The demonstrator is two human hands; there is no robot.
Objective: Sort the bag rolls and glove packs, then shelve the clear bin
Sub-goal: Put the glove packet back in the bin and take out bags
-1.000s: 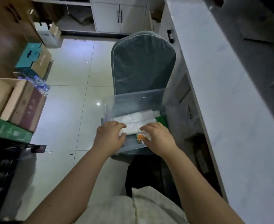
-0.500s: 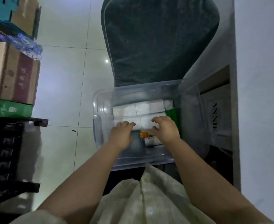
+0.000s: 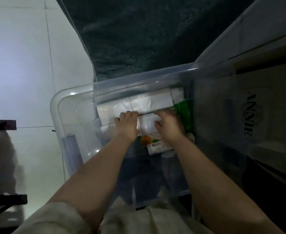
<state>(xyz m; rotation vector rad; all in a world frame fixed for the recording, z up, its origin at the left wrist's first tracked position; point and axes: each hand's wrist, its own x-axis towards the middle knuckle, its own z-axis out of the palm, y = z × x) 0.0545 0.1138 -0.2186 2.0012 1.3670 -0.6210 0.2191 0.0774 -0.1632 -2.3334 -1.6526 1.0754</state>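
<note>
Inside the clear bin (image 3: 122,82), left hand (image 3: 127,126) and right hand (image 3: 170,126) each clamp their grip on the white pack (image 3: 146,122) between them, fingers curled over its far edge.

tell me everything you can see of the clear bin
The clear bin is see-through plastic, rectangular, with rounded corners and a thick rolled rim, and no lid on it. It stands upright, open top up, in front of a dark chair back. Inside lie white packs, a green pack against the right wall and an orange-printed pack. The left hand and right hand reach in over the near rim, fingers curled on the white packs.
</note>
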